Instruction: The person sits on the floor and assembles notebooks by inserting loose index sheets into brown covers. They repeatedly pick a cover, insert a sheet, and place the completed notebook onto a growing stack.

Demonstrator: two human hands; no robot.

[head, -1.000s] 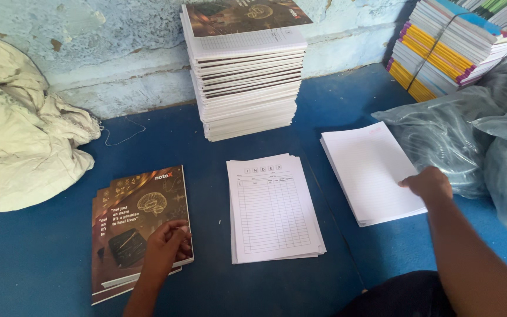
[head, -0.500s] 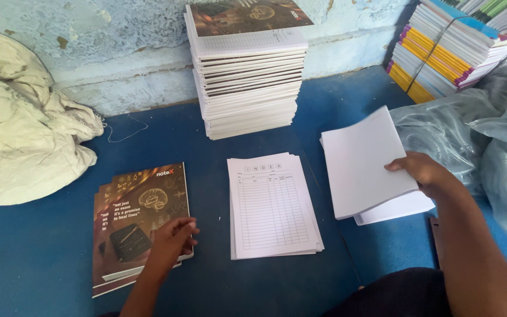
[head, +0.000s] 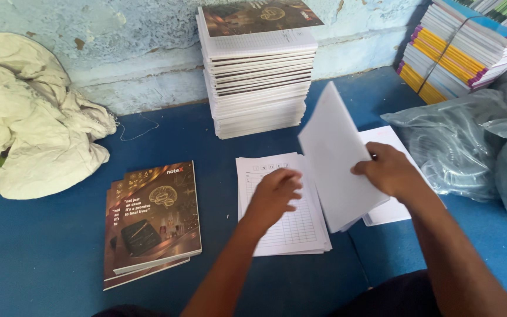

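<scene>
Gripping a blank white sheet bundle in my right hand, I see it tilted up off the blue table, long axis running from near edge up toward the wall; my left hand hovers loosely open over the ruled index sheets, beside brown notebook covers

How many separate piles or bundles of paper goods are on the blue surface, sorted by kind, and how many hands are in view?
Brown-cover booklet piles: 1
Ruled sheet piles: 1
Blank white sheet piles: 1
Blank sheets held up in the right hand: 1
Tall notebook stacks: 1
Strapped colourful notebook bundles: 1
Hands: 2, the left hand over the ruled sheets
Total: 8
</scene>
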